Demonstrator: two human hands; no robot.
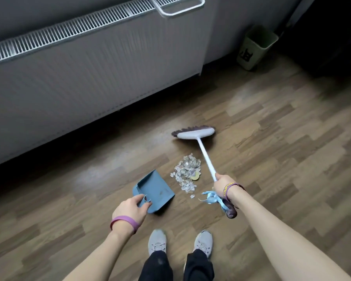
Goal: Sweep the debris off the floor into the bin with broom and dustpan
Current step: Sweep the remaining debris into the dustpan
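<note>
A pile of torn paper debris [187, 173] lies on the wooden floor ahead of my feet. Just left of it sits a blue dustpan [155, 189], mouth facing the pile; my left hand [130, 209] grips its handle. My right hand [223, 185] is closed around the white broom handle [206, 157], with blue ribbons and a dark purple grip end trailing behind the hand. The broom head [195, 133] rests on the floor beyond the pile, bristles toward the wall. A pale green bin [255, 48] stands in the far right corner.
A long white radiator [89, 78] runs along the wall on the left and back. A dark object [336, 37] fills the far right. My two grey shoes [180, 243] stand close behind the dustpan. Open wood floor lies between the pile and the bin.
</note>
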